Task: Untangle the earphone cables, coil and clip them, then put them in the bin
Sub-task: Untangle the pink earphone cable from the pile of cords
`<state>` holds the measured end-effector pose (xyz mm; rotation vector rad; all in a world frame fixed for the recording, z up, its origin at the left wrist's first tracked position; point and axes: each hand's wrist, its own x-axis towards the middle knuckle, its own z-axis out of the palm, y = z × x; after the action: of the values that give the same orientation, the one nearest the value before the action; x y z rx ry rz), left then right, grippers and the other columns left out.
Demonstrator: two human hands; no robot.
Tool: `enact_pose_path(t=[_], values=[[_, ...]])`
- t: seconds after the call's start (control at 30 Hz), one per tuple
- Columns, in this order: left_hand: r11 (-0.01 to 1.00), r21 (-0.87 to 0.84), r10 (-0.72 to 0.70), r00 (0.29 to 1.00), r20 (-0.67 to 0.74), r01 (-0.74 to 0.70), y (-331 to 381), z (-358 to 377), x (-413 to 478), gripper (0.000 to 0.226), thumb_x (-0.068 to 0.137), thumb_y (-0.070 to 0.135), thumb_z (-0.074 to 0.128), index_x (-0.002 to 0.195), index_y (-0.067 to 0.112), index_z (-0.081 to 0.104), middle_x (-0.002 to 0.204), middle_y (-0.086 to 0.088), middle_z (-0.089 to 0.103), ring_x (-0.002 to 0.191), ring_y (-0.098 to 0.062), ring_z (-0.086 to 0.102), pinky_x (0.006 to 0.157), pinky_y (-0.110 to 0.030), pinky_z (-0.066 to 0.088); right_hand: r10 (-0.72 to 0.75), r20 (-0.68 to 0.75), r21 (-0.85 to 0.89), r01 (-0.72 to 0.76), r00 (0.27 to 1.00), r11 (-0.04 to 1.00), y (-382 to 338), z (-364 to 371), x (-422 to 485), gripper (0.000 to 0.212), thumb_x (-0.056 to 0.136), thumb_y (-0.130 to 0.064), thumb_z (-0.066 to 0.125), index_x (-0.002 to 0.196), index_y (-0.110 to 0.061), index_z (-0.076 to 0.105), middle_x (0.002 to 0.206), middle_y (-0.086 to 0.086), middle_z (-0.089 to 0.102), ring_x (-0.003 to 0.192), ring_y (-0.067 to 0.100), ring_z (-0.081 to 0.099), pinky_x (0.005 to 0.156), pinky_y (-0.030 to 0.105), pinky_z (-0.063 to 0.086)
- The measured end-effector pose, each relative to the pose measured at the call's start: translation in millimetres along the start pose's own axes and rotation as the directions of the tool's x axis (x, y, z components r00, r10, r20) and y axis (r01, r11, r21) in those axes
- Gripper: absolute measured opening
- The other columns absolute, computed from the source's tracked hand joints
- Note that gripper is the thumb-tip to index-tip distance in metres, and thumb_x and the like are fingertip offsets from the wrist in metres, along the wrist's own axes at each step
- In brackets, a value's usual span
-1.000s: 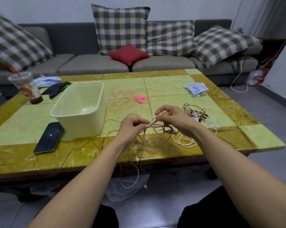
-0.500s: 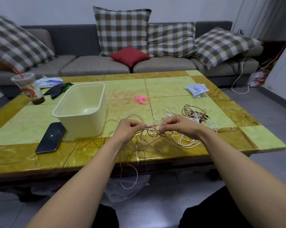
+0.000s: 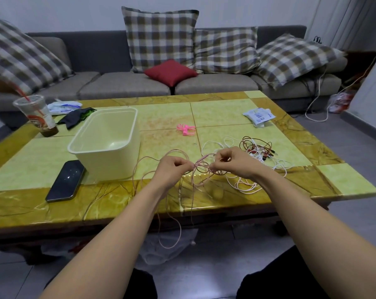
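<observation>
Bare arms, black-clad legs.
The left hand [image 3: 174, 169] and right hand [image 3: 232, 161] are bare, and the left forearm [image 3: 122, 229] and right forearm [image 3: 308, 212] are uncovered along all their visible length, from wrist to the lower edge of the view. Under them the left knee [image 3: 139, 285] and right knee [image 3: 290, 275] wear plain black fabric (trousers or shorts, the cut cannot be told).

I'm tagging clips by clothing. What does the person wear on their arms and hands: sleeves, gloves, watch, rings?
Nothing shows. The left hand and right hand are ungloved, with no ring, watch or bracelet visible. The left forearm and right forearm are bare to the frame's edge; no sleeve is in view.
</observation>
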<state>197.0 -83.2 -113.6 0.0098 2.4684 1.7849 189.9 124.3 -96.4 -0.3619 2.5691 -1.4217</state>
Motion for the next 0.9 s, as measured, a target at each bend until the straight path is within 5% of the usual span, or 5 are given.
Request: enact_pose_path(t=[0.2,0.37,0.53,0.67,0.9], values=[[0.996,0.034,0.088,0.996,-0.028,-0.087,-2.5,4.1,1.2,0.004,0.083,0.015,0.074,0.082,0.011,0.075,0.074,-0.011,0.064,0.073,-0.017,0.056,0.074,-0.034,0.049,-0.065,-0.048,-0.012,0.065,0.997,0.998,-0.1,5.9,4.3,0.037,0.087,-0.035,0.071,0.121,-0.027,0.057,0.07,0.01,0.066,0.071,0.017,0.067,0.073,0.035,0.052],[0.985,0.055,0.164,0.986,-0.024,-0.163,-0.3,6.5,-0.3,0.004,0.08,0.015,0.077,0.08,0.011,0.076,0.067,-0.006,0.057,0.065,-0.012,0.049,0.068,-0.031,0.043,-0.159,-0.1,-0.228,0.133,0.982,0.965,-4.1,9.0,7.8,0.011,0.086,-0.029,0.074,0.084,-0.019,0.077,0.079,-0.01,0.061,0.071,0.001,0.05,0.064,0.019,0.038],[0.977,0.063,0.21,0.974,-0.089,-0.205,-0.1,7.7,0.2,0.007,0.073,0.029,0.077,0.071,0.023,0.074,0.086,-0.009,0.07,0.072,-0.015,0.058,0.077,-0.042,0.051,-0.081,-0.203,-0.101,0.061,0.976,0.993,-5.3,11.5,10.4,0.014,0.096,-0.02,0.06,0.092,-0.009,0.067,0.074,0.004,0.066,0.066,0.014,0.062,0.064,0.03,0.048],[0.977,0.06,0.213,0.97,-0.121,-0.207,2.1,5.8,-3.3,0.01,0.073,0.035,0.076,0.069,0.026,0.074,0.082,-0.008,0.071,0.074,-0.016,0.059,0.078,-0.043,0.051,-0.006,-0.221,-0.035,-0.002,0.975,0.999,-11.0,14.7,7.2,0.018,0.102,-0.022,0.048,0.102,-0.007,0.058,0.064,0.003,0.062,0.064,0.017,0.061,0.058,0.026,0.044],[0.967,0.138,0.234,0.958,-0.164,-0.212,8.4,10.3,-8.2,0.021,0.078,0.034,0.075,0.061,0.022,0.071,0.069,0.0,0.07,0.075,-0.021,0.066,0.077,-0.042,0.053,0.066,-0.11,0.053,-0.061,0.992,0.997,-20.2,16.6,6.3,0.026,0.098,-0.023,0.035,0.073,-0.017,0.038,0.061,-0.005,0.033,0.054,0.011,0.027,0.055,0.03,0.024]])
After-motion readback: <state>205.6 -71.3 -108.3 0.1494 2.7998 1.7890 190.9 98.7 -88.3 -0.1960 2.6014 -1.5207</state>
